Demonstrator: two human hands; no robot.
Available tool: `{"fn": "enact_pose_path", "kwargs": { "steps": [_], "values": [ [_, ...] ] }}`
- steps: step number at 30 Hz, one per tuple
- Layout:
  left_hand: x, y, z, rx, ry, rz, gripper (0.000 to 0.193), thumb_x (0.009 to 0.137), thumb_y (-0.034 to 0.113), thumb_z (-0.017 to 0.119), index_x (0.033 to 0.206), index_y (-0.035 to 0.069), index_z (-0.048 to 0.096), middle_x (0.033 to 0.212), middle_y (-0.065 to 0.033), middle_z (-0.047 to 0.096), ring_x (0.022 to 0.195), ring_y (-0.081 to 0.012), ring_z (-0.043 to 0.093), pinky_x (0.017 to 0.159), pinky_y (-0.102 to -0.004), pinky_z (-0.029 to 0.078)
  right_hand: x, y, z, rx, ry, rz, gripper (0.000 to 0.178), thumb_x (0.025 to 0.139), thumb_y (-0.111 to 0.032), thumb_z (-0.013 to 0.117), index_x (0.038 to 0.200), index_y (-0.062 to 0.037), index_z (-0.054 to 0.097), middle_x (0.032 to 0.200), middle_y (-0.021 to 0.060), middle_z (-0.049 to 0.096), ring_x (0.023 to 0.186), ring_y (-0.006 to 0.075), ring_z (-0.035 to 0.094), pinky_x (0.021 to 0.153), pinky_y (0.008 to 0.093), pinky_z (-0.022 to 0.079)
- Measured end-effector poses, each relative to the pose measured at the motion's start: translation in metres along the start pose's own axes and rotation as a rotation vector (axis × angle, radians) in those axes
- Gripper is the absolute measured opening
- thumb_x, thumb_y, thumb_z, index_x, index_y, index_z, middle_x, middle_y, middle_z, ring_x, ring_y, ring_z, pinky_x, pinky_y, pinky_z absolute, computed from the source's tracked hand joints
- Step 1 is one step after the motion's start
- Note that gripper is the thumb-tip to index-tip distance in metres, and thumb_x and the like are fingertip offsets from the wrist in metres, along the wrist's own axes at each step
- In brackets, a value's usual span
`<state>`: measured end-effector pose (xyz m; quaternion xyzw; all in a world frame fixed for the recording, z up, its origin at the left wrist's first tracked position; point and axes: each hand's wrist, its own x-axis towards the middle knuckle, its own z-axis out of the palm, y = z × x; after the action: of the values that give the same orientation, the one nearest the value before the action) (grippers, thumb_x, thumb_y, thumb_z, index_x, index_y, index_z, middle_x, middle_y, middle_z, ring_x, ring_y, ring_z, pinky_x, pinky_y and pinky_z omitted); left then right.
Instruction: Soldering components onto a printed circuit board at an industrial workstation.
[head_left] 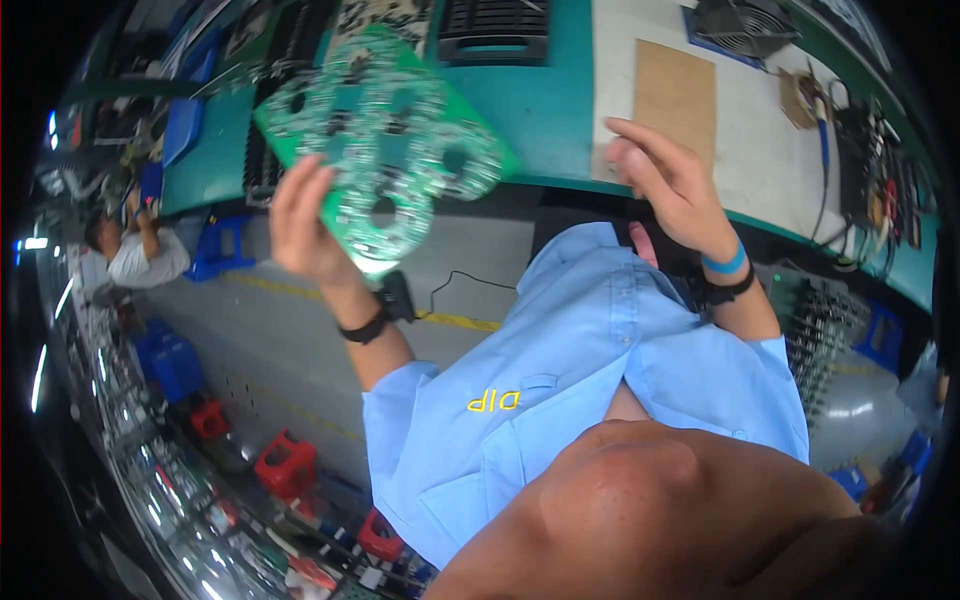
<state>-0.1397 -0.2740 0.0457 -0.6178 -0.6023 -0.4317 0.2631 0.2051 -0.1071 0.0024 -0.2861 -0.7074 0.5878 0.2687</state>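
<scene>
My left hand (308, 232) grips a large green circuit board (372, 150) by its left edge and holds it up, tilted, over the front of the bench. Round cut-outs and many small parts cover the board, which is smeared by motion. Apart from the board, to the right, my right hand (672, 190) hovers at the bench's front edge with its fingers loosely bent and spread, nothing in them. The closest thing to it is a flat brown sheet (676, 95) on the white part of the bench.
A black slotted tray (494, 32) lies on the green bench mat (560, 120). Further right are a fan (745, 25), a blue-handled tool (823, 135) on a cable, and more hand tools. Another person (145, 250) sits at the far left, beside a blue stool (217, 248).
</scene>
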Motion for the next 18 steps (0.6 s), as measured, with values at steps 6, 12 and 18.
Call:
{"fn": "enact_pose_path", "kwargs": {
  "steps": [6, 12, 18],
  "values": [
    [-0.043, 0.059, 0.112, -0.438, 0.018, -0.094, 0.021, 0.084, -0.009, 0.070, 0.102, -0.003, 0.080, 0.114, -0.0209, 0.074, 0.104, -0.0307, 0.074, 0.087, -0.0362, 0.062, -0.011, 0.001, -0.003, 0.278, 0.038, 0.180, 0.043, 0.111, -0.019, 0.055, 0.148, 0.0023, 0.054, 0.114, 0.0063, 0.070, 0.099, 0.0117, 0.065, 0.085, 0.0259, 0.054],
    [-0.037, 0.099, 0.145, -1.196, 0.024, -0.538, 0.042, 0.095, -0.005, 0.065, 0.135, 0.000, 0.053, 0.133, -0.0165, 0.060, 0.108, -0.0285, 0.071, 0.085, -0.0356, 0.061, -0.037, 0.013, -0.029, 0.264, 0.172, 0.025, 0.044, 0.109, -0.016, 0.058, 0.149, 0.0031, 0.052, 0.114, 0.0053, 0.071, 0.099, 0.0079, 0.064, 0.082, 0.0236, 0.052],
    [-0.027, 0.100, 0.160, -1.521, 0.023, -1.110, 0.067, 0.095, -0.001, 0.071, 0.144, 0.006, 0.026, 0.134, -0.0123, 0.049, 0.105, -0.0245, 0.066, 0.085, -0.0346, 0.059, -0.040, 0.023, -0.033, 0.202, 0.169, 0.014, 0.045, 0.108, -0.010, 0.058, 0.150, 0.0049, 0.050, 0.120, 0.0074, 0.071, 0.106, 0.0103, 0.066, 0.091, 0.0249, 0.053]
  ]
}}
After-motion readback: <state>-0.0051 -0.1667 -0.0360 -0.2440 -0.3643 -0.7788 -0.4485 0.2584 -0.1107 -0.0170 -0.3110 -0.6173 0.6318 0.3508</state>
